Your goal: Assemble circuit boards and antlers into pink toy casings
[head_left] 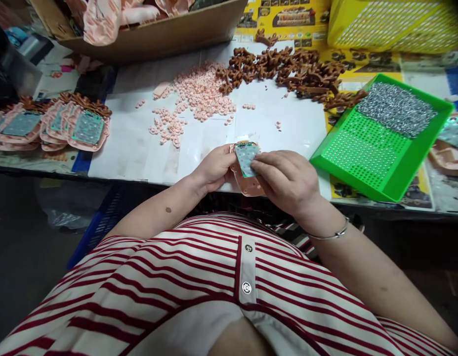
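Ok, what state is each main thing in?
Left hand: gripping pink shell
Right hand: touching circuit board
Pink shell: held, partly covered
Circuit board: over shell, seating unclear
Stacked assemblies: overlapping
Small pink pieces: loose, heaped
Brown pieces: loose, heaped
Green basket: partly filled with silver pieces
Cardboard box: open, pink parts showing

Your left forearm (158, 211) slants in from the lower left, its wrist (199, 184) nearly straight beside the near edge of the tabletop (158, 168). Your left hand (218, 167) is closed in a grip, thumb uppermost. Your right forearm (377, 274) reaches up from the lower right. Your right hand (288, 180) arches over that edge, back upward, fingers (270, 165) bent and close together, pointing left; its thumb is hidden. Both hands nearly meet.
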Demonstrator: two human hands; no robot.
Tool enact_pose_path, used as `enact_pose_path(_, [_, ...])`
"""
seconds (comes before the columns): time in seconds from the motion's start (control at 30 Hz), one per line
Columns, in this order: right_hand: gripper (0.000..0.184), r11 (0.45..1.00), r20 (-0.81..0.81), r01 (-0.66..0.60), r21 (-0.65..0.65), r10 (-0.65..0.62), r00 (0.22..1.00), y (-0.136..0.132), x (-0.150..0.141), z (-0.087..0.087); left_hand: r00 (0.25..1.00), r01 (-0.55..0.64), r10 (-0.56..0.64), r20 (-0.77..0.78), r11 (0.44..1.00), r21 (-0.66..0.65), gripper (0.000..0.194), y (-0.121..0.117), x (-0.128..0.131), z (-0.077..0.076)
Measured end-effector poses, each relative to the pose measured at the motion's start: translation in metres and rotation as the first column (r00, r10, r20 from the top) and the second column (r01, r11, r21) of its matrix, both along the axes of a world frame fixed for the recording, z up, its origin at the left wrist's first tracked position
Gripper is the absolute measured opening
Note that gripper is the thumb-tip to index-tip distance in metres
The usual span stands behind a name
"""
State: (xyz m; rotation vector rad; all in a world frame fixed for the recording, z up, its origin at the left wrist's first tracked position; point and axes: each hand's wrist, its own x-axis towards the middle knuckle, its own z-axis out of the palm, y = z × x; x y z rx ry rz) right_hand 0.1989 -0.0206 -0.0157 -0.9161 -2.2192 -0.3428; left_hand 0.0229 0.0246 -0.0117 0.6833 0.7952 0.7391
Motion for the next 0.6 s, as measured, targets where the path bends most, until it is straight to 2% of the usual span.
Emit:
enact_pose_path(0.13, [0.023, 1.0, -0.041, 0.001, 0.029, 0.0, 0.999, -0.007, -0.006, -0.012, 1.0, -0.026, 0.026, -0.005, 0.999, 0.026, 0.013, 0.0, 0.0, -0.002])
enact_pose_path(0.3, [0.021, 0.998, -0.027, 0.007, 0.07, -0.005, 1.0, -0.009, -0.008, -0.013, 1.0, -0.031, 0.031, 0.002, 0.997, 0.071, 0.016, -0.001, 0.0, -0.004])
enact_pose_path(0.47, [0.025, 1.0, -0.084, 0.009, 0.014, -0.008, 0.996, -0.01, -0.008, -0.016, 1.0, -0.013, 0.014, -0.011, 0.991, 0.131, 0.016, -0.001, -0.001, -0.008])
enact_pose_path(0.6, [0.015, 0.999, -0.089, 0.031, 0.035, -0.028, 0.996, -0.011, -0.009, -0.016, 1.0, -0.026, 0.027, -0.007, 0.986, 0.163, 0.015, -0.001, -0.001, -0.01])
